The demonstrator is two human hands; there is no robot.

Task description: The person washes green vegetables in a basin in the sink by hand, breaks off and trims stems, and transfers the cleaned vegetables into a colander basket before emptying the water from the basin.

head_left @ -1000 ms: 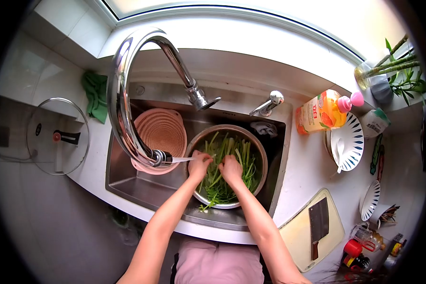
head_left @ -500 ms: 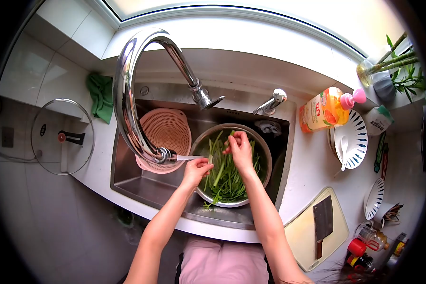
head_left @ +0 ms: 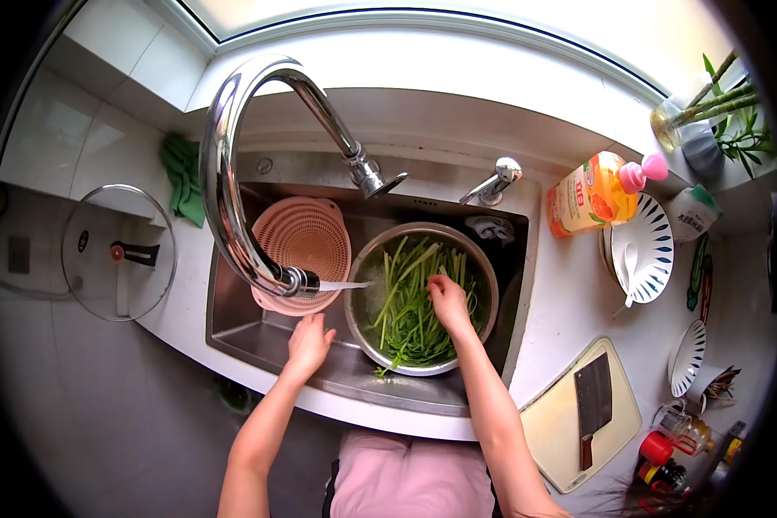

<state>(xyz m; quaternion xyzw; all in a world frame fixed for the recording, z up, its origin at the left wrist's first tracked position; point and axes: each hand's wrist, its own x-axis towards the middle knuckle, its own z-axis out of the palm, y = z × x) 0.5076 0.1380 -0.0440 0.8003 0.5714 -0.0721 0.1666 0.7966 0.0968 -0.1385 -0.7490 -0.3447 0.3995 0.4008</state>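
A metal bowl (head_left: 489,298) stands in the sink, filled with long green vegetables (head_left: 410,319). Over the right part of the bowl, my right hand (head_left: 448,304) has its fingers closed on the greens. My left hand (head_left: 311,344) is over the sink's front part, just below the pink colander (head_left: 306,242) and left of the bowl; its fingers are bent, and whether they hold anything is not clear. Water (head_left: 345,285) runs from the chrome faucet (head_left: 298,281) into the left side of the bowl.
A cleaver (head_left: 592,401) lies on a cutting board (head_left: 544,432) at the right. Behind it are patterned plates (head_left: 656,250) and an orange soap bottle (head_left: 583,200). A glass lid (head_left: 91,259) and green cloth (head_left: 184,179) are at the left. A dark rag (head_left: 490,229) sits in the sink's back corner.
My left hand has moved left and down, out of the bowl toward the colander. My right hand has moved slightly down and right, deeper over the greens.
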